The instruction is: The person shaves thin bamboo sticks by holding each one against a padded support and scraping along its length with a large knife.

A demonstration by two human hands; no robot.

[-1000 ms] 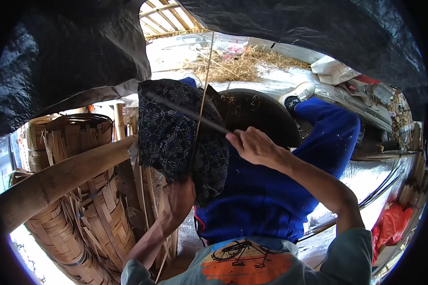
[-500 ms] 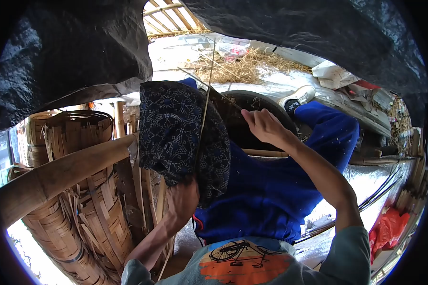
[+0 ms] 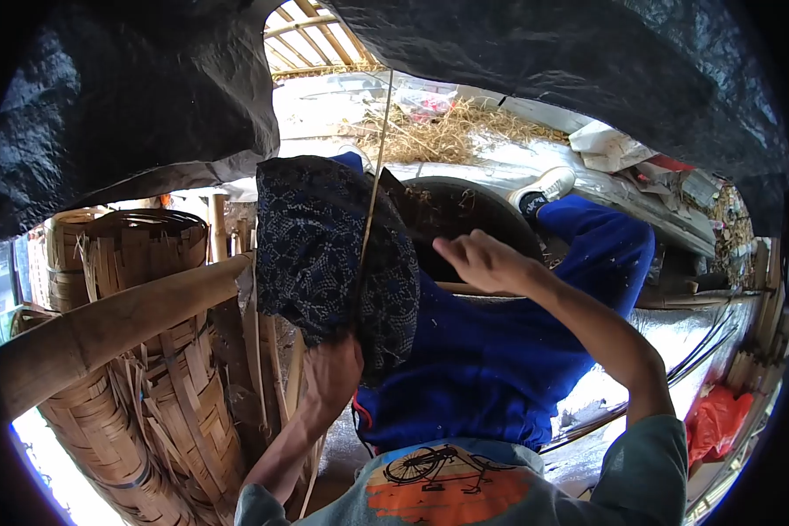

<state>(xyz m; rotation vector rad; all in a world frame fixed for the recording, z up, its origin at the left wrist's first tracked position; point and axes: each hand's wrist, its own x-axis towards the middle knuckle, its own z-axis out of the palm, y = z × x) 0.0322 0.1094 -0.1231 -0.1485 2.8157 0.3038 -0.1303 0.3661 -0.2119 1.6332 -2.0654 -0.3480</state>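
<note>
A dark cloth with a pale floral pattern (image 3: 311, 237) is draped over my left thigh. Across it runs a long thin bamboo strip (image 3: 376, 188), its far end pointing up and away. My left hand (image 3: 331, 373) is closed around the strip at the cloth's near edge; the fingertips are partly hidden. Right of the cloth, my right hand (image 3: 486, 263) is closed in front of me. It grips what looks like a thin, dark knife, blurred and hard to see against the dark background, beside the strip.
Between my legs stands a round dark tub (image 3: 465, 197). Woven bamboo baskets (image 3: 140, 412) and a thick bamboo pole (image 3: 123, 320) are on the left. Black plastic sheeting (image 3: 570, 53) hangs overhead. Straw (image 3: 447, 131) lies ahead; a red plastic bag (image 3: 717, 425) is at right.
My right hand has moved down and slightly toward me, and the thin thing in it has dropped from above the cloth's far corner. My left hand stays at the cloth's near edge.
</note>
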